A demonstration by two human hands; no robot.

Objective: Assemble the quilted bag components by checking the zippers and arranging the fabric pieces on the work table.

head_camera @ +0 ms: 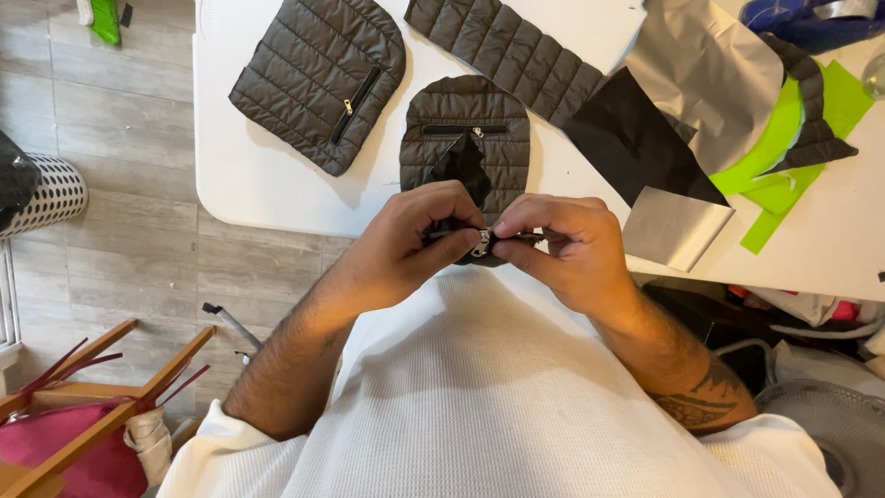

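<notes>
We hold a small metal zipper slider [481, 242] between both hands, just in front of the near edge of the white desk [277, 184]. Our left hand [406, 244] pinches a dark zipper tape [442, 234] with thumb and fingers pressed together, and our right hand [562, 244] pinches the other end of the tape and the slider in the same way. The slider sits exactly between the two thumbs, touching both, above our white shirt.

To do this step well, we think the tape must stay flat and tight between the hands, and the slider should meet the tape end straight, not tilted. Small, slow pushes seem better than force, because the teeth are fine and we cannot see them clearly here.

Just behind the hands lies a quilted dark panel [466, 138] with a zipper pocket, its near edge close to our fingers. Another quilted panel [318, 78] lies to the left of it on the desk, and grey, black and green sheets [784, 157] lie to the right, well apart from our hands.
</notes>
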